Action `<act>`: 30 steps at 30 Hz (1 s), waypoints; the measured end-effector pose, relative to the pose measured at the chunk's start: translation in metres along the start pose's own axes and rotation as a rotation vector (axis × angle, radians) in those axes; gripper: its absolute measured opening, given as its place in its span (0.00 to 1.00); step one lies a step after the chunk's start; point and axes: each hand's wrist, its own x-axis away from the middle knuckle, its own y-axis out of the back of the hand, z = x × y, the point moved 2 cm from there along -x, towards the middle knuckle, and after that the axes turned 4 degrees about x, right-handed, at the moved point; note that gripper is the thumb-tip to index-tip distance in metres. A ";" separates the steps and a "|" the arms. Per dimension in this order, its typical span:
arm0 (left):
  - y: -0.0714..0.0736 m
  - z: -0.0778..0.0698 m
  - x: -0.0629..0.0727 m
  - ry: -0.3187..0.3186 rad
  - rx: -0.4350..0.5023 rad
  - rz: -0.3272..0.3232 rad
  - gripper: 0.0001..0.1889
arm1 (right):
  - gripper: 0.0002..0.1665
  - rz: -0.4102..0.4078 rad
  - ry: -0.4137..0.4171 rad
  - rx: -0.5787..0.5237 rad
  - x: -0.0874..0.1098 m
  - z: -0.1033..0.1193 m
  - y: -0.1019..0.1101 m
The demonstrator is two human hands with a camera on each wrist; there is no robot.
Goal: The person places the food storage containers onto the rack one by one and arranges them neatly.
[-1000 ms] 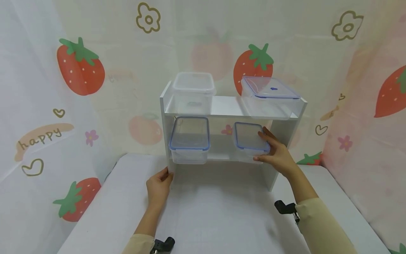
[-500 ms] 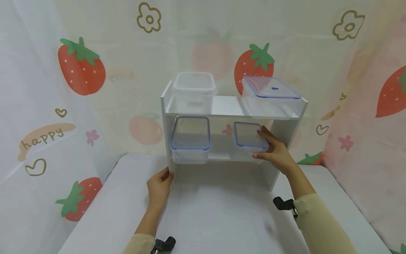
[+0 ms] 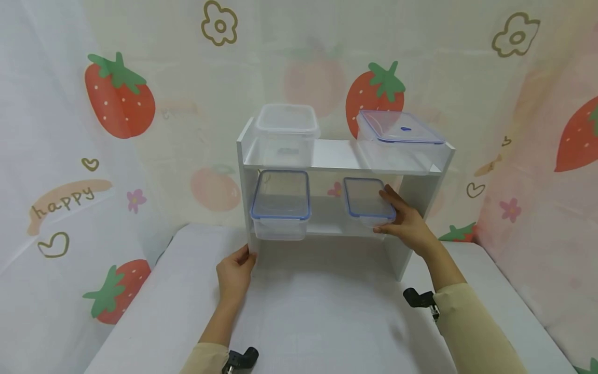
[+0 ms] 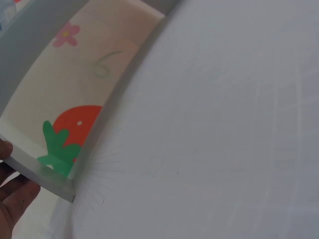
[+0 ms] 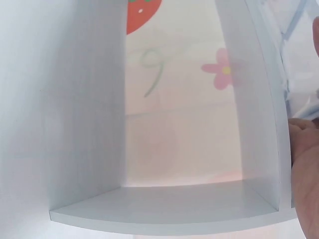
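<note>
On the lower level of a white two-tier shelf (image 3: 327, 230), my right hand (image 3: 412, 231) grips a small clear food container (image 3: 366, 200) with a blue-rimmed lid. Its fingers lie along the container's right side, the thumb at the front. Low on the shelf's left side panel (image 4: 45, 180), my left hand (image 3: 235, 278) pinches the front edge between thumb and fingers. The right wrist view catches only part of the right hand (image 5: 306, 164) and of the container (image 5: 301, 55); the shelf board hides the rest.
A larger blue-rimmed container (image 3: 281, 205) sits at the lower left of the shelf. On top stand a container with a frosted lid (image 3: 287, 132) at left and a wide blue-rimmed container (image 3: 401, 137) at right. White cloth covers the table (image 3: 327, 317); a printed curtain (image 3: 177, 78) hangs behind.
The small container has shifted slightly back and to the left on the lower shelf, with my right hand moving along with it. My left hand has stayed on the side panel.
</note>
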 end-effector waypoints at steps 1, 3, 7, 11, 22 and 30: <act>0.000 0.000 0.000 0.001 -0.002 0.001 0.17 | 0.59 0.004 -0.003 -0.003 0.000 0.000 0.000; 0.000 0.000 0.000 0.004 -0.005 -0.003 0.17 | 0.59 0.005 -0.010 -0.007 -0.001 0.000 0.001; 0.000 -0.002 0.000 0.008 -0.009 -0.007 0.17 | 0.60 -0.001 -0.019 0.000 -0.002 0.000 0.001; 0.001 -0.003 0.001 0.012 -0.009 -0.006 0.17 | 0.60 -0.005 -0.018 0.000 -0.002 -0.001 0.002; 0.001 -0.003 0.000 0.001 -0.011 -0.003 0.17 | 0.60 -0.034 -0.023 0.028 0.001 0.000 0.000; 0.000 -0.005 0.001 0.002 -0.018 0.004 0.17 | 0.61 -0.042 -0.040 0.038 0.002 0.000 -0.001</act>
